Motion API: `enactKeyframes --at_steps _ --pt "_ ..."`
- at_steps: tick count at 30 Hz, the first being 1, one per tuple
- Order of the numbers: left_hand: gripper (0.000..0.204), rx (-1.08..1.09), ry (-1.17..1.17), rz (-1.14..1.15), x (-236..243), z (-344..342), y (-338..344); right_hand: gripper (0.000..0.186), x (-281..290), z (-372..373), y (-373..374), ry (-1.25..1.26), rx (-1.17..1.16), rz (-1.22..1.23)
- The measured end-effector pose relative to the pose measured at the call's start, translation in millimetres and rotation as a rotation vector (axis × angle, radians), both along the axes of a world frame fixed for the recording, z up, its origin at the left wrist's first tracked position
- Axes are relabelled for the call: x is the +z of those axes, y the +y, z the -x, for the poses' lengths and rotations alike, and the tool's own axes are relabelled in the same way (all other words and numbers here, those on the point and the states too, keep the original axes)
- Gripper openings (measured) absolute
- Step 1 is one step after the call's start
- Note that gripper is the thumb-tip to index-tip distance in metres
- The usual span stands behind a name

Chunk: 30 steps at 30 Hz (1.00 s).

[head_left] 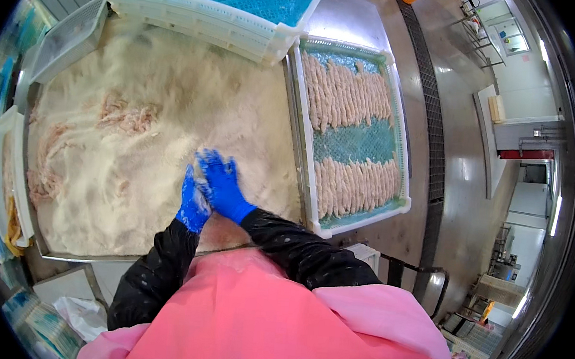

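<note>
Head view: you are holding both hands low over the pale powder, near the front edge of the worktop, perhaps so that loose grains are falling back onto the heap. Your left hand is pointing away from you with its fingers straight; your right hand is leaning in beside it, fingers spread, touching or nearly so. Neither is visibly closing round anything, but I cannot tell whether something small is lying between the palms.

Pink meat pieces are lying partly buried in the powder, left of your hands and apart from them. Just beyond the worktop's right edge, a white crate is sitting, probably for easy reach. Coated strips are lying there in two rows, side by side, likely to save room, while a blue-green liner is probably keeping them off the crate's bottom.
</note>
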<state>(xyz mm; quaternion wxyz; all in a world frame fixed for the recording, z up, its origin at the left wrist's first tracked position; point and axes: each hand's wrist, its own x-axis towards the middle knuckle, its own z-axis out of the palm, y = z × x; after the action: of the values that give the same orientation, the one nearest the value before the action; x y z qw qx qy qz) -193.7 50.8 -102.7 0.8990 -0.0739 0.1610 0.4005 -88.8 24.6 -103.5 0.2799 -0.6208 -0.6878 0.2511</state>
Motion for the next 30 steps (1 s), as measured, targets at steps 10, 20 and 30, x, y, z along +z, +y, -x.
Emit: enactKeyframes --at_steps 10,20,30 --pt "0.049 0.066 0.358 -0.092 4.4 78.7 -26.6 0.038 104.4 -226.7 219.5 0.767 -0.509 -0.556" --pt "0.052 -0.017 0.151 -0.172 -8.3 56.9 -17.6 0.022 86.0 -445.6 389.6 -0.373 -0.275 -0.114" --pt "0.054 -0.077 0.241 -0.122 -12.2 79.1 -13.2 0.020 221.8 -331.9 235.5 0.790 -0.431 -0.229"
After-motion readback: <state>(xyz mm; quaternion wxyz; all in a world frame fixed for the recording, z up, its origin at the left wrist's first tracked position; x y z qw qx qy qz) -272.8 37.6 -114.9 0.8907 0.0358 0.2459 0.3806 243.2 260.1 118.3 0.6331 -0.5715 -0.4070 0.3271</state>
